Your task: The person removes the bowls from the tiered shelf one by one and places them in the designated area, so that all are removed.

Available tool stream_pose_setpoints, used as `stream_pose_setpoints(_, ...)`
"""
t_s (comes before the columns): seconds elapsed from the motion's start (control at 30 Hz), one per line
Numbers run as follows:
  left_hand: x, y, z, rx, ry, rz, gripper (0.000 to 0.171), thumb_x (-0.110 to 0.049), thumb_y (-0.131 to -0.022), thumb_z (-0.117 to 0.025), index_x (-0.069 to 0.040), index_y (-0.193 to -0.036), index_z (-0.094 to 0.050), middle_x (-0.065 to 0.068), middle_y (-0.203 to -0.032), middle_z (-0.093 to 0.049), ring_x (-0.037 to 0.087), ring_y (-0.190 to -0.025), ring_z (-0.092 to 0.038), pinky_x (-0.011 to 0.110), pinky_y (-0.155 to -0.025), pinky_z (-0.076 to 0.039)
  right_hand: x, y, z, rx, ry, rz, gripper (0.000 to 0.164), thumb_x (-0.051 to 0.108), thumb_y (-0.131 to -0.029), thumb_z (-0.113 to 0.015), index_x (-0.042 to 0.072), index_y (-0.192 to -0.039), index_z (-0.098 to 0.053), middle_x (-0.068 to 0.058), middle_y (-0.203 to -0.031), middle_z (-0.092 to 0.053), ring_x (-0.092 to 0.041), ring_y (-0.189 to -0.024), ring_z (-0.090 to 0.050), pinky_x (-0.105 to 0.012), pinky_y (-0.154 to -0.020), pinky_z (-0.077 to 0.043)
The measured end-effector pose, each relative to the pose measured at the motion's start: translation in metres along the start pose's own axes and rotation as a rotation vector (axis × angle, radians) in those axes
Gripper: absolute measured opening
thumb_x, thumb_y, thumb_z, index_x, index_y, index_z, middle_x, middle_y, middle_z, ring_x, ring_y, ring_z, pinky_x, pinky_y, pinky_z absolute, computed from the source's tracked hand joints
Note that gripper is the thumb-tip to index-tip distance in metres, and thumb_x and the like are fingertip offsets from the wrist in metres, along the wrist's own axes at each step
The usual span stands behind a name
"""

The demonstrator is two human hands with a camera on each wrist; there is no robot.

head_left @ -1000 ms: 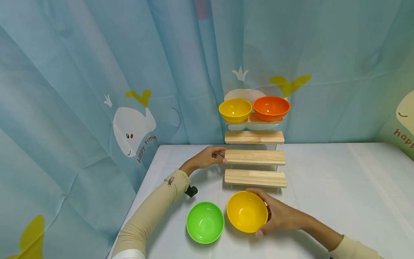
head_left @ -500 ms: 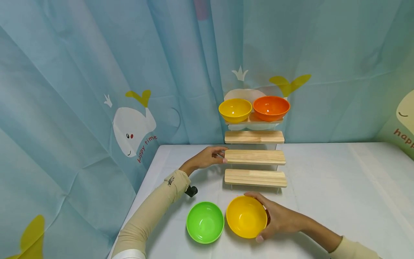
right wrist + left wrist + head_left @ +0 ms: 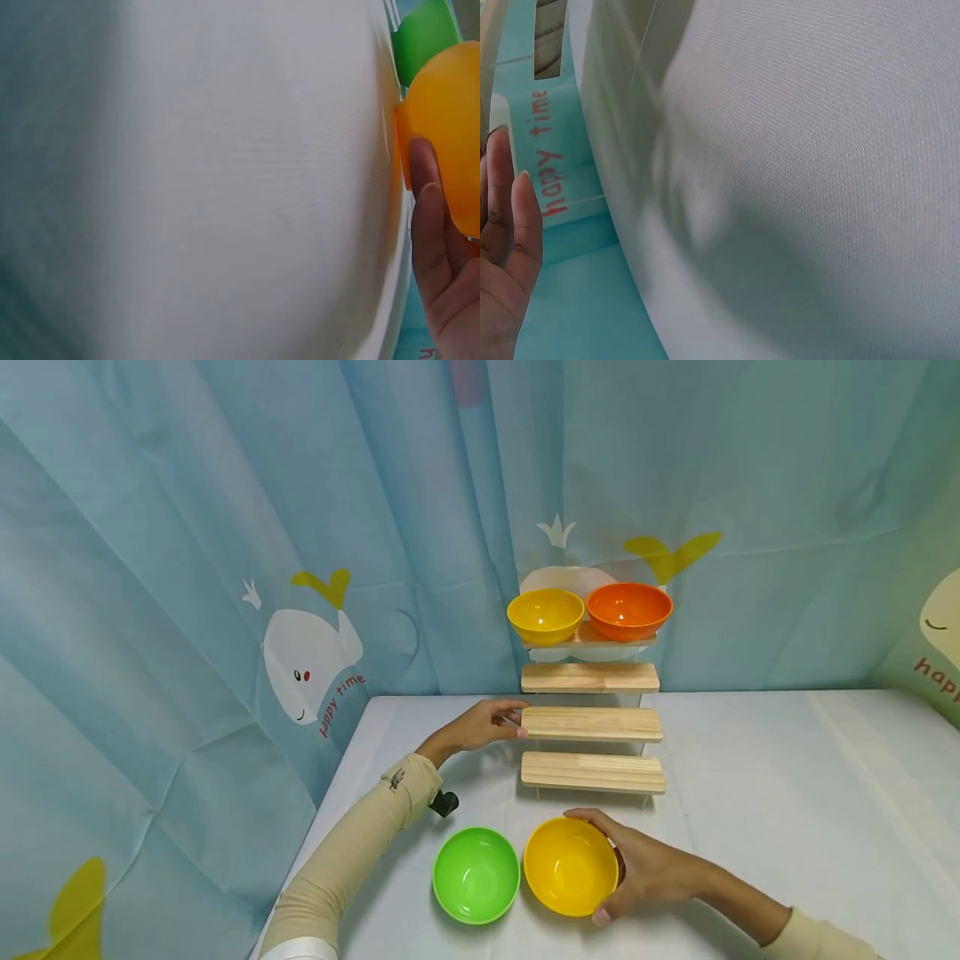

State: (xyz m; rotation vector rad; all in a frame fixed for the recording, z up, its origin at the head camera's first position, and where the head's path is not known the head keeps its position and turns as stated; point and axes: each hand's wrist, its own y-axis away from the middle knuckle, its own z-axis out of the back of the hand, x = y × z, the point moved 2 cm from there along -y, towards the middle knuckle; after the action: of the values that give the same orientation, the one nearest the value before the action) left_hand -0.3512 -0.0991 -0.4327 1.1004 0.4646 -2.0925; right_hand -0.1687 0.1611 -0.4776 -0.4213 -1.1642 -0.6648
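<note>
Low over the near table, my right hand (image 3: 652,868) grips the right side of a yellow-orange bowl (image 3: 572,867), thumb at the near side and fingers at the far side. The right wrist view shows the fingers (image 3: 429,217) against the bowl's outer wall (image 3: 454,127). Just left of it stands a green bowl (image 3: 476,875). My left hand (image 3: 476,725) touches the left end of a wooden tier (image 3: 592,724) on the stepped rack. Its visible fingers (image 3: 526,225) look fairly straight in the left wrist view; some are cut off there.
On the rack's top tier (image 3: 588,635) sit a yellow bowl (image 3: 546,616) and an orange bowl (image 3: 629,611). Lower wooden tiers (image 3: 592,772) step down toward me. White cloth (image 3: 780,793) covers the table, and a blue printed curtain (image 3: 450,527) hangs behind and at the left.
My right hand has drawn the yellow-orange bowl slightly toward me, away from the rack, beside the green bowl. My left hand stays at the tier's end.
</note>
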Motion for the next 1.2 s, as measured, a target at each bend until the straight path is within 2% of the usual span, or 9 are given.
stream_pose_setpoints(0.17, -0.0002, 0.0005, -0.0004, -0.01, -0.013, 0.011, 0.056, -0.019, -0.098, -0.068, -0.009, -0.149, -0.049, 0.014, -0.135, -0.06, 0.023, -0.12, -0.059, 0.031, -0.099, -0.051, -0.0007, -0.0004, -0.0001, 0.014, -0.022, -0.007, 0.106, 0.016, -0.073, -0.09, 0.01, -0.156, -0.023, -0.015, -0.148, -0.043, -0.018, -0.124, -0.053, -0.026, -0.095, -0.051)
stream_pose_setpoints(0.43, -0.0019, 0.0016, -0.0008, -0.004, -0.021, 0.014, 0.057, -0.018, -0.098, -0.067, -0.007, -0.15, -0.047, 0.014, -0.137, -0.059, 0.023, -0.122, -0.058, 0.032, -0.101, -0.05, -0.003, 0.0031, 0.0013, 0.055, -0.065, -0.025, 0.106, 0.014, -0.075, -0.088, 0.009, -0.156, -0.02, -0.024, -0.15, -0.035, -0.023, -0.104, -0.063, -0.034, -0.08, -0.059)
stream_pose_setpoints(0.67, -0.0041, 0.0022, -0.0007, -0.001, -0.013, 0.015, 0.057, -0.017, -0.098, -0.067, -0.007, -0.15, -0.046, 0.014, -0.138, -0.058, 0.023, -0.122, -0.057, 0.031, -0.1, -0.05, -0.0055, 0.0041, 0.0019, 0.063, -0.092, -0.017, 0.104, 0.011, -0.075, -0.088, 0.011, -0.156, -0.022, -0.024, -0.147, -0.037, -0.023, -0.105, -0.065, -0.035, -0.082, -0.059)
stream_pose_setpoints(1.2, -0.0035, 0.0017, -0.0011, 0.0, -0.005, 0.016, 0.056, -0.018, -0.099, -0.066, -0.007, -0.15, -0.047, 0.015, -0.142, -0.055, 0.026, -0.125, -0.056, 0.035, -0.103, -0.049, -0.0034, 0.0065, 0.0017, 0.083, -0.1, -0.035, 0.104, 0.015, -0.076, -0.087, 0.013, -0.156, -0.02, -0.026, -0.145, -0.039, -0.021, -0.104, -0.067, -0.035, -0.083, -0.06)
